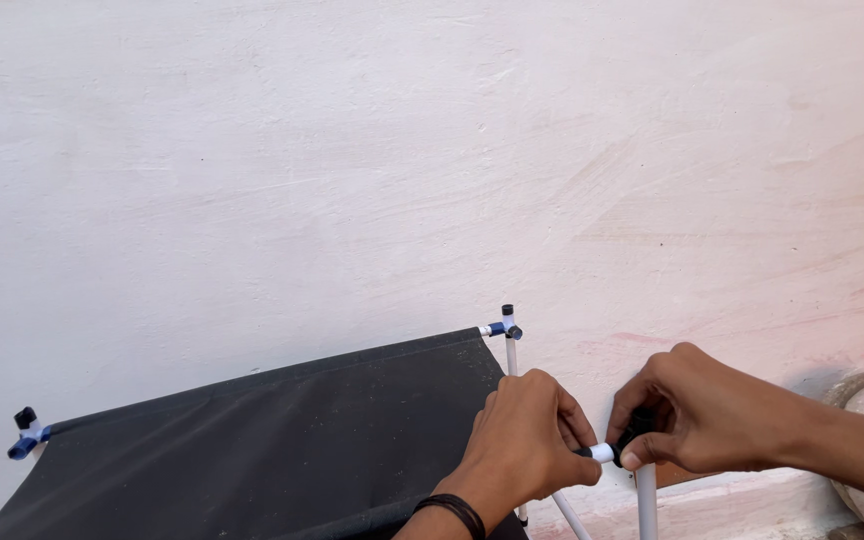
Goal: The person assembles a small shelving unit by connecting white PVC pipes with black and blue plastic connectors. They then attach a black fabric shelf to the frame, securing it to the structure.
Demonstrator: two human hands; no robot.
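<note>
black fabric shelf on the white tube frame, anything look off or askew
Nothing is plainly damaged. The black fabric shelf sags and wrinkles slightly between its corner connectors. Both hands, left hand and right hand, grip the near corner's black connector.

Two hands are in view, the left hand and the right hand. One black fabric panel is stretched out below them. Three plastic corner connectors show: one at the far left, one at the panel's back corner, and one between the fingers (mostly covered). About three white tubes are visible. One black wristband sits on the left wrist.
</note>
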